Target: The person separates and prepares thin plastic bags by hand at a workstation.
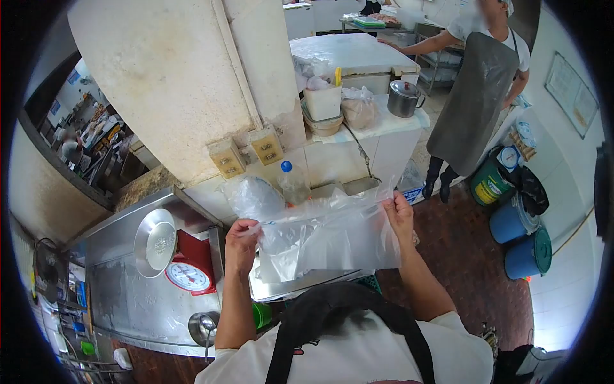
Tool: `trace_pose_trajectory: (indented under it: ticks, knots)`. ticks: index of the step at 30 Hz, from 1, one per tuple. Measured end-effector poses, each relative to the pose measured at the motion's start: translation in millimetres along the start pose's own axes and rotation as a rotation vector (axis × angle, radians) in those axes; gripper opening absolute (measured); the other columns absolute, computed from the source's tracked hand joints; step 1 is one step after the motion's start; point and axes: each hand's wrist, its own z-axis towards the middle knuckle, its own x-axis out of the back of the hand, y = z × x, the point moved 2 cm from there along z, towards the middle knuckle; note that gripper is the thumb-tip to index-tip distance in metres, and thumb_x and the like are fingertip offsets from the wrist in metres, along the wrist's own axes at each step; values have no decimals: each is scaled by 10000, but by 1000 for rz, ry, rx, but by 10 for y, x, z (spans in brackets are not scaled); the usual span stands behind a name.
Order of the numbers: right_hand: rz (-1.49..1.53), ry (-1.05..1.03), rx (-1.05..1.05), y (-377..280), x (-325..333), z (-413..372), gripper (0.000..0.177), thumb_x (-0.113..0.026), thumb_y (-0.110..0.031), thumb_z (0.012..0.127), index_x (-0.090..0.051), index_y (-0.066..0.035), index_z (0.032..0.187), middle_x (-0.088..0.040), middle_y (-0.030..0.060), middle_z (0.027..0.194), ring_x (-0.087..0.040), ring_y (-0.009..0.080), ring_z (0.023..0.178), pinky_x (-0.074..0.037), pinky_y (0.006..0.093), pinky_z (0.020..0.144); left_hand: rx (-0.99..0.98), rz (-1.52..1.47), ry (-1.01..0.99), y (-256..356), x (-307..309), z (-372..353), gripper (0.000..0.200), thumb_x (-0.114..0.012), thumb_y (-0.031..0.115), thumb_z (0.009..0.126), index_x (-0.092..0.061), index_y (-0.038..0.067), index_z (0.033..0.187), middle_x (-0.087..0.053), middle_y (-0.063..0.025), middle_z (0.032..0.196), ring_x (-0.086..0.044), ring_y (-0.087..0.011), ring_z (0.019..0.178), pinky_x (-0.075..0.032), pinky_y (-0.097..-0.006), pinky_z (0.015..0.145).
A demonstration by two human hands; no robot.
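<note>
A clear plastic bag [345, 237] is stretched between my two hands in front of my chest. My left hand [242, 243] pinches its left edge, with the fingers closed. On the other side, my right hand [400, 217] is closed on its upper right corner. Beneath the bag lies a metal tray or work surface [281, 288], mostly covered by the plastic. Just beyond my left hand are a bundle of clear plastic [254, 197] and a clear bottle with a blue cap [293, 182].
A red scale [192, 262] with a metal pan [155, 243] stands on the steel counter [115, 307] at left, near a ladle [203, 328]. Ahead, a lidded metal pot [404, 99] sits on a ledge. An aproned person [473, 96] stands beyond, near several bins [511, 217].
</note>
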Motion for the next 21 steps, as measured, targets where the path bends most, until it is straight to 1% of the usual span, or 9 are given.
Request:
trace_pose_trajectory:
  ticks: [5, 8, 10, 11, 14, 16, 18, 19, 21]
  knots:
    - [168, -25, -107, 194, 10, -27, 171, -618, -168, 974, -628, -11, 1039, -593, -37, 801, -508, 40, 685, -429, 198, 622, 33, 67, 62, -267, 280, 168, 46, -661, 5, 885, -621, 19, 903, -633, -21, 856, -580, -94, 747, -461, -227, 695]
    - [326, -26, -142, -62, 14, -63, 180, -626, -182, 973, -626, -8, 1018, -601, -27, 820, -515, 43, 705, -429, 201, 638, 66, 111, 136, -316, 306, 168, 50, -652, 14, 896, -624, 6, 936, -649, -37, 887, -596, -101, 760, -474, -234, 706]
    - [473, -123, -158, -33, 28, -118, 212, -634, -197, 967, -634, -2, 1051, -621, 2, 859, -552, 71, 749, -462, 225, 693, 96, 147, 146, -343, 300, 172, 87, -646, 25, 905, -626, 1, 986, -660, -44, 899, -603, -105, 759, -484, -244, 712]
    - [546, -174, -166, -22, 30, -148, 230, -637, -204, 965, -638, 1, 1067, -631, 17, 878, -571, 84, 771, -479, 238, 721, 86, 104, 132, -354, 279, 175, 108, -640, 30, 910, -623, 0, 1013, -664, -49, 907, -608, -111, 764, -487, -250, 715]
    - [996, -699, -29, -515, -5, -254, 288, -648, -221, 953, -642, -2, 1139, -646, 69, 947, -623, 148, 868, -509, 307, 833, 68, -54, 141, -307, -23, 74, 224, -605, 53, 939, -591, -32, 1146, -677, -64, 957, -624, -128, 808, -493, -255, 755]
    - [832, -635, -53, -464, -162, -193, 316, -645, -223, 947, -636, -10, 1179, -654, 89, 993, -636, 182, 923, -501, 337, 896, -46, 688, 0, -312, -170, -7, 248, -600, 34, 923, -594, -35, 1161, -676, -68, 1004, -623, -133, 855, -491, -262, 798]
    - [582, -596, -79, -489, -361, -244, 324, -641, -217, 942, -632, -14, 1193, -658, 106, 1017, -644, 201, 954, -496, 347, 919, 31, 863, -132, -332, -430, -141, 275, -591, 3, 895, -607, -29, 1167, -677, -64, 1034, -619, -135, 905, -482, -267, 842]
    - [413, -592, -87, -525, -487, -317, 316, -639, -210, 939, -632, -14, 1187, -659, 113, 1019, -645, 204, 958, -495, 342, 911, 157, 664, -178, -311, -676, -228, 293, -585, -17, 874, -618, -22, 1165, -678, -57, 1041, -616, -135, 931, -475, -269, 865]
    - [152, -577, 12, -539, -640, -403, 307, -639, -193, 931, -627, -13, 1179, -656, 128, 1017, -644, 207, 952, -495, 332, 881, 22, 462, -332, -434, -937, -340, 299, -559, -61, 832, -655, -2, 1109, -680, -51, 1033, -616, -150, 958, -473, -283, 874]
